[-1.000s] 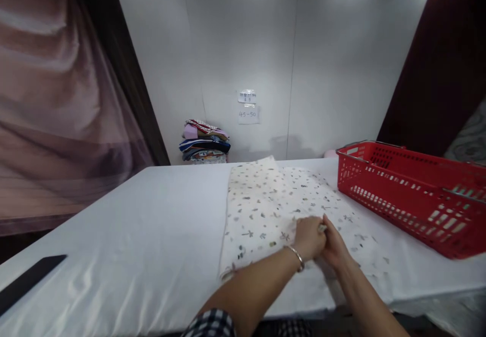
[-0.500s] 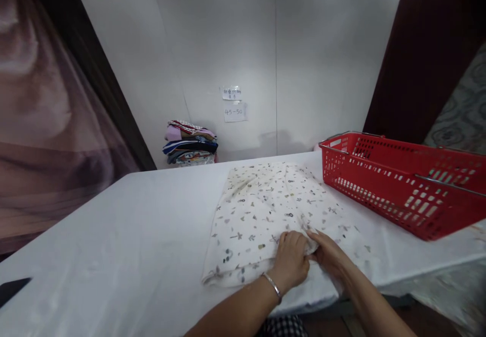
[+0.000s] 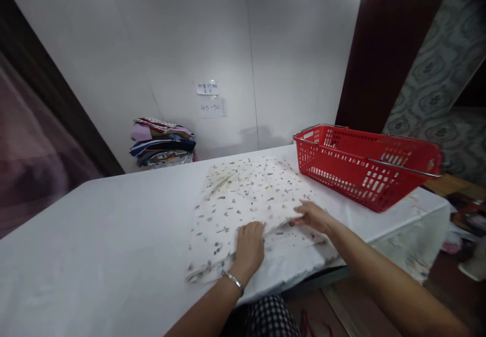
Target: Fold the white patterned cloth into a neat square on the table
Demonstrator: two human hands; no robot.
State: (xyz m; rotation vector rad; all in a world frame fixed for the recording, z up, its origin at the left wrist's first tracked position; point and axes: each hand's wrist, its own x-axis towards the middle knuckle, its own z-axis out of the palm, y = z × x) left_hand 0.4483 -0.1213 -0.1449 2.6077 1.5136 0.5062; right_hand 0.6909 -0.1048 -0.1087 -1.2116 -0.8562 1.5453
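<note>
A white cotton cloth (image 3: pixel 243 195) with small grey and olive prints lies folded on the white-covered table, its near part rumpled. My left hand (image 3: pixel 250 246), with a silver bracelet on the wrist, is closed on the cloth near its front edge, fingers bent together over the fabric. To the right, my right hand (image 3: pixel 314 217) holds a raised fold of the same cloth between thumb and fingers. A ridge of fabric runs between the two hands. Motion blurs the near edge slightly, and the fingertips are partly hidden in the fabric.
A red plastic basket (image 3: pixel 349 170) with metal handles stands at the table's right side. Folded clothes (image 3: pixel 163 142) are stacked beyond the back edge, at left. Two paper signs (image 3: pixel 210 108) hang on the pale wall. The white tablecloth (image 3: pixel 114 235) stretches left.
My hands have moved apart along the near part of the cloth, the right one outward to the right. The fold between them is more stretched. The view has swung to the right.
</note>
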